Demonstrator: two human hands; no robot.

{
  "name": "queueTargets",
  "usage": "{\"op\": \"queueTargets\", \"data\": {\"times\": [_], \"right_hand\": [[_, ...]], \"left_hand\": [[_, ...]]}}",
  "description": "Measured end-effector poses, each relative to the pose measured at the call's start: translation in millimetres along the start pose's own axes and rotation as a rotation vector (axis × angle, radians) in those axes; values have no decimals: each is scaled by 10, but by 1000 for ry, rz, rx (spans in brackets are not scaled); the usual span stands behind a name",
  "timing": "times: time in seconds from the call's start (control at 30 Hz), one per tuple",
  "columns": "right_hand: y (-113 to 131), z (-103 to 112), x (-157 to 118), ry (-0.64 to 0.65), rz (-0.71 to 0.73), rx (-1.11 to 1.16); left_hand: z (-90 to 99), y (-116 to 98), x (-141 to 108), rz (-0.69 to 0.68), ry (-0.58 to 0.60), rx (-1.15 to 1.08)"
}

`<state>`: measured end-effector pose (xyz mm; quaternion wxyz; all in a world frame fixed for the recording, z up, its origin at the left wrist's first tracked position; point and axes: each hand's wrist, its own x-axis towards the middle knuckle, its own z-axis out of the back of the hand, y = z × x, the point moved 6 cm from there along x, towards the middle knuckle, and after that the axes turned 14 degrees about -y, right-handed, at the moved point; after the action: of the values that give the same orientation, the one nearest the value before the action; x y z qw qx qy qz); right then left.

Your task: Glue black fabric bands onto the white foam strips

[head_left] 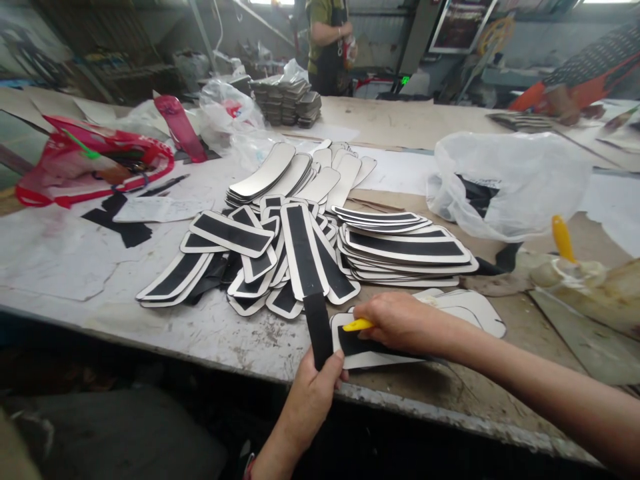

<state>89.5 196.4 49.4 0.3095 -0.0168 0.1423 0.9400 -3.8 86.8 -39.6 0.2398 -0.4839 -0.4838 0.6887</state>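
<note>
Left grip [314, 392] pinches black strip [317, 327], which points away from body. Right grip [395, 323] holds yellow tool [357, 325] over white-edged piece [367, 359], flat on desk [240, 350], just right of strip, long side going left to right.

There are two bare hands, one left hand [313, 390] at six o'clock and one right hand [395, 323] at four; I see two yellow handles, one yellow handle [357, 325] at five, another yellow handle [564, 239] at three; there is one red bag [95, 163] at ten; one big cloudy bag [525, 177] between two and three; one poster [463, 25] at one; two other people, one person [323, 47] at twelve, one person [595, 67] at two; the white cards [225, 233] with black strips are too many to count.
</note>
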Motion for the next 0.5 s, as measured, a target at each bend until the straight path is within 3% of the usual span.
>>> {"op": "queueTargets", "data": {"times": [0.2,0.5], "right_hand": [[12,26,-2,4,17,6],[-25,16,33,133,-25,106]], "left_hand": [[24,-9,7,-1,-13,-9],[61,58,29,17,-43,7]]}}
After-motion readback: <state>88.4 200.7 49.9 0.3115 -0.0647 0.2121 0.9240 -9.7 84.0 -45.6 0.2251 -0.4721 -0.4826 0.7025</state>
